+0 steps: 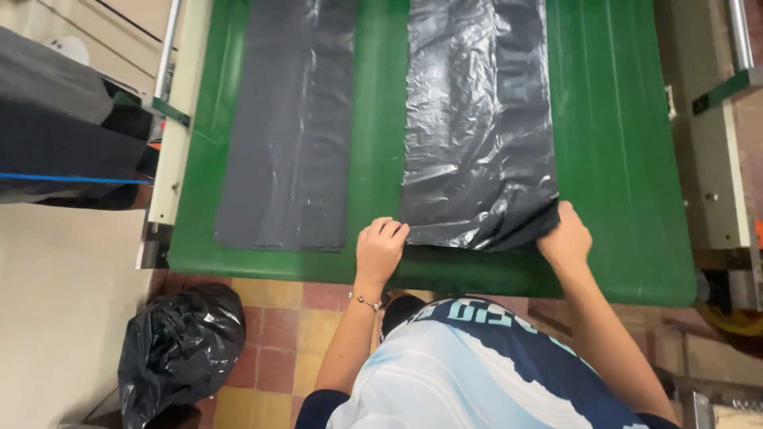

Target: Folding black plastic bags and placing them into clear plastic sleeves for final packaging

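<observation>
Bags: two black stacks lying on green belt (612,159); left stack (290,135); right stack (477,119)
Hands: left (380,248) and right (566,234) each pinching a right stack corner

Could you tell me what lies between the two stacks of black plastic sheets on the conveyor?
Only a bare strip of the green belt separates the flat left stack from the crinkled right stack, as the head view shows.

A flat stack of dark plastic bags (290,127) is lying on the green tabletop (620,159); a stuffed black bag (179,349) is sitting on the tiled floor (278,318).
</observation>
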